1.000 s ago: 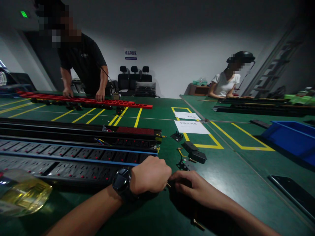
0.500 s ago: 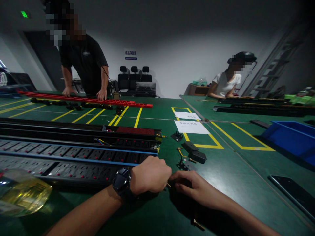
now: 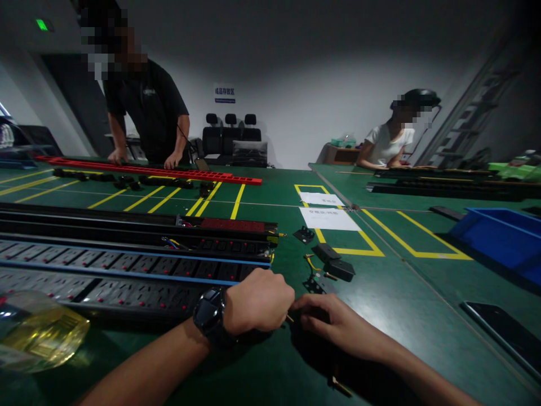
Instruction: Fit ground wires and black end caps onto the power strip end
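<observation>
My left hand point(image 3: 261, 300), with a watch point(image 3: 208, 311) on its wrist, is a closed fist at the right end of a black power strip point(image 3: 160, 293) with red dots beside its sockets. My right hand point(image 3: 338, 322) is just to the right, its fingers bent inward and almost touching the left fist. A thin brass-coloured piece point(image 3: 289, 318) pokes out between the two hands. What either hand grips is hidden by the fingers. Another brass-coloured piece point(image 3: 340, 387) lies on the green table below my right hand.
Beyond my hands lie black end pieces point(image 3: 340, 269), a yellow wire point(image 3: 311, 262) and paper sheets point(image 3: 329, 219). A bottle of yellow liquid point(image 3: 46, 332) is at left; a phone point(image 3: 505, 330) and blue bin point(image 3: 499, 239) are right. Two people work across the table, one at a red rail point(image 3: 228, 178).
My two hands hold the same place and pose. Across the table, the person in black has shifted slightly, and their hands have moved a little along the red rail.
</observation>
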A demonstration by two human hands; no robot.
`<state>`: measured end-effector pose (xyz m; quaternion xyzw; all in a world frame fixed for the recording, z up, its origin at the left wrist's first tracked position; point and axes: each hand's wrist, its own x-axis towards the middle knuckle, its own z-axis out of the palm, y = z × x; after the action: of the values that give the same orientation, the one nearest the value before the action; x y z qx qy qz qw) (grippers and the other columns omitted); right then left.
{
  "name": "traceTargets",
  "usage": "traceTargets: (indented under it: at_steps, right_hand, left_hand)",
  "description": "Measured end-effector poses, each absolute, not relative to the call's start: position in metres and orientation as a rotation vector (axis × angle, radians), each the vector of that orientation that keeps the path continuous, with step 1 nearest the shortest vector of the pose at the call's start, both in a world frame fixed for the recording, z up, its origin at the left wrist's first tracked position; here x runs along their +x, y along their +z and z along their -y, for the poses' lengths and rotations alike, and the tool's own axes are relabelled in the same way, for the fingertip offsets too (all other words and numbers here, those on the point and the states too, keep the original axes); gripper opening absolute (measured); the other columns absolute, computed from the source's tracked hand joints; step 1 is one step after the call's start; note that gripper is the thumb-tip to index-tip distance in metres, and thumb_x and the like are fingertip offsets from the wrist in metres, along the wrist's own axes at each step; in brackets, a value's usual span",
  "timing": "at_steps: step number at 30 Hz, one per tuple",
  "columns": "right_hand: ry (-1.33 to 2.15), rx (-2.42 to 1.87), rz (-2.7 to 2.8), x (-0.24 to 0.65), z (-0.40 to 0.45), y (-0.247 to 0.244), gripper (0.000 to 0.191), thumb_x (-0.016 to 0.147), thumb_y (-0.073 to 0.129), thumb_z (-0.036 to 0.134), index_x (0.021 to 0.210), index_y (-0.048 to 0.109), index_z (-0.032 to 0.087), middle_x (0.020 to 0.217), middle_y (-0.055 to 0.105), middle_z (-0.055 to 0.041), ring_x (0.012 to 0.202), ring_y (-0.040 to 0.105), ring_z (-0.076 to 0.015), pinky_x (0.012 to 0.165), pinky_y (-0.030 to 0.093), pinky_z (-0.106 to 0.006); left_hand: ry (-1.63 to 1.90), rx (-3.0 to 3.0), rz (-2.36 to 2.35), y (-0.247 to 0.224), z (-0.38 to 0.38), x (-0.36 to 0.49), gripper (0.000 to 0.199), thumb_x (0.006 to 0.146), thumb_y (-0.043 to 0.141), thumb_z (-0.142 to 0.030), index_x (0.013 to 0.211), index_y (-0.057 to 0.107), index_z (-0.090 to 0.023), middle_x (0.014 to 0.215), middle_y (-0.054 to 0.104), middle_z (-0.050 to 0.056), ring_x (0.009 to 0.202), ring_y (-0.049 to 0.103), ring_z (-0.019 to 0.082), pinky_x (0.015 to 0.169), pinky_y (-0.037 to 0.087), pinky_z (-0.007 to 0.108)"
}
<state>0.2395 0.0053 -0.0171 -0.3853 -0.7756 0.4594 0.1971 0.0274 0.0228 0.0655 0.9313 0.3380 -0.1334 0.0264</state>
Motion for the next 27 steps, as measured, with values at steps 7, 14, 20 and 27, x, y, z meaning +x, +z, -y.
traceTargets:
  at_steps: [7, 14, 20, 27]
  right_hand:
    - [1.280, -1.074, 2.168, 0.2395, -0.0060, -0.0182, 0.027, 0.094, 0.058, 0.022, 0.114, 0.075, 0.019, 0.106, 0.077, -0.0058, 0.094, 0.068, -0.0214, 0.085, 0.051, -0.032]
    - [1.292, -1.083, 2.161, 0.2386, -0.0061, -0.0175, 0.026, 0.093, 0.058, 0.022, 0.113, 0.074, 0.019, 0.104, 0.077, -0.0053, 0.093, 0.069, -0.0208, 0.084, 0.052, -0.031]
    - [1.278, -1.093, 2.169, 0.2386, -0.0051, -0.0160, 0.026, 0.093, 0.058, 0.024, 0.113, 0.074, 0.019, 0.105, 0.078, -0.0056, 0.094, 0.069, -0.0206, 0.085, 0.051, -0.031]
    - [1.274, -1.088, 2.175, 0.2386, -0.0051, -0.0147, 0.026, 0.094, 0.058, 0.025, 0.114, 0.074, 0.019, 0.105, 0.078, -0.0057, 0.094, 0.069, -0.0215, 0.086, 0.052, -0.033]
  left_hand:
    - [-0.433, 2.862, -1.041, 0.0687, -0.0222, 0.0285, 0.022, 0.095, 0.060, -0.020, 0.095, 0.081, -0.013, 0.090, 0.080, 0.018, 0.085, 0.079, 0.033, 0.068, 0.060, 0.037]
    - [-0.423, 2.859, -1.042, 0.0667, -0.0230, 0.0278, 0.022, 0.095, 0.060, -0.020, 0.095, 0.081, -0.013, 0.091, 0.080, 0.018, 0.086, 0.080, 0.034, 0.070, 0.061, 0.040]
    - [-0.430, 2.858, -1.026, 0.0657, -0.0244, 0.0273, 0.023, 0.095, 0.059, -0.020, 0.097, 0.081, -0.013, 0.094, 0.081, 0.018, 0.089, 0.080, 0.035, 0.073, 0.062, 0.042]
    - [-0.419, 2.853, -1.033, 0.0677, -0.0235, 0.0275, 0.022, 0.094, 0.061, -0.021, 0.095, 0.081, -0.012, 0.090, 0.080, 0.018, 0.086, 0.080, 0.035, 0.070, 0.061, 0.040]
